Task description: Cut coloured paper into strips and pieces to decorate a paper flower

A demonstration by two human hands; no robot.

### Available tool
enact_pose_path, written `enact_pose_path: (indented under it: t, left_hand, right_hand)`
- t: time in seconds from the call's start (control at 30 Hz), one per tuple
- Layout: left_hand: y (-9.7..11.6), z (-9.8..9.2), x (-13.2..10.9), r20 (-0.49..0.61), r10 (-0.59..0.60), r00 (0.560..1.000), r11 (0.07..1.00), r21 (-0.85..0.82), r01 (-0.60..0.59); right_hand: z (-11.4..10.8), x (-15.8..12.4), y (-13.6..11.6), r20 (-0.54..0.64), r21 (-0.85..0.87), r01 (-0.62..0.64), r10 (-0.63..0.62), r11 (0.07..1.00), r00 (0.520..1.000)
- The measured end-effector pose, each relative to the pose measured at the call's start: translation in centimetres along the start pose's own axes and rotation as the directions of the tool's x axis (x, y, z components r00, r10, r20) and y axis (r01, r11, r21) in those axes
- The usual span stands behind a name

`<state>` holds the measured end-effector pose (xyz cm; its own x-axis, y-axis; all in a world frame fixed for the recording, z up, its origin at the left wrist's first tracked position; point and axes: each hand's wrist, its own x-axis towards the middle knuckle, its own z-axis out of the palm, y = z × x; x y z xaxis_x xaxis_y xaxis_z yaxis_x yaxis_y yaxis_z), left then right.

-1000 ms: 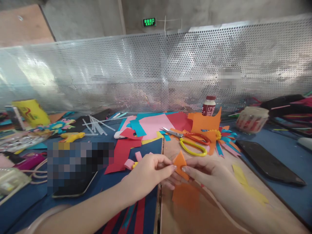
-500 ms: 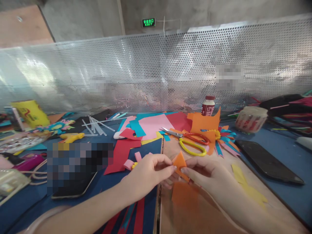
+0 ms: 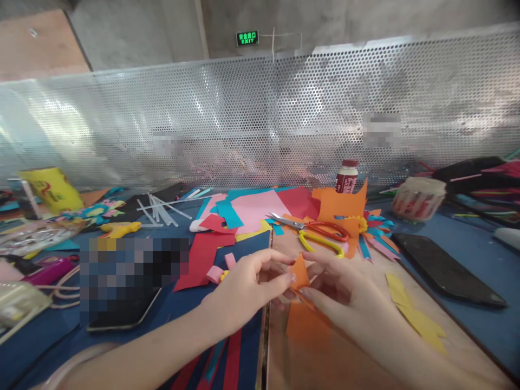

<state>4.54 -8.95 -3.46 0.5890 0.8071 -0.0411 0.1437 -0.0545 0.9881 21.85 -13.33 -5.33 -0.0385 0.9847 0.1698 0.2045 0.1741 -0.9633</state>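
Orange paper piece (image 3: 300, 272) looks part-folded, pinched by left hand (image 3: 260, 279) and right hand (image 3: 345, 290) nearside of the scissors (image 3: 303, 225), with a flat orange sheet (image 3: 306, 325) even nearer, seemingly unfolded.

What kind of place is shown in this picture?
Probably a paper-craft workspace, perhaps in a public building: coloured paper sheets, scissors and a lit exit sign suggest it.

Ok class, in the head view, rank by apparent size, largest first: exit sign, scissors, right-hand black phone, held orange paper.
1. right-hand black phone
2. scissors
3. held orange paper, partly covered
4. exit sign
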Motion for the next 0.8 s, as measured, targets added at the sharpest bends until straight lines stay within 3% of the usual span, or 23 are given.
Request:
enact_pose_path:
  t: [0.2,0.43,0.67,0.8]
  left_hand:
    - [0.4,0.0,-0.4,-0.081,0.035,0.996,0.992,0.122,-0.025]
    - [1.2,0.1,-0.3,-0.056,0.028,0.998,0.985,0.174,-0.018]
    - [-0.4,-0.1,0.1,-0.087,0.107,0.990,0.989,0.115,-0.097]
    - [-0.9,-0.2,0.2,-0.069,0.053,0.996,0.997,0.052,-0.050]
  right_hand:
    - [-0.5,-0.2,-0.5,0.046,0.035,-0.043,0.041,0.998,0.998]
    - [-0.2,-0.5,-0.1,0.095,0.038,-0.008,0.004,0.999,0.995]
    - [-0.3,-0.5,-0.8,-0.042,-0.146,-0.012,0.006,0.989,0.999]
    - [-0.5,-0.2,-0.6,-0.101,-0.140,-0.025,0.011,0.990,0.995]
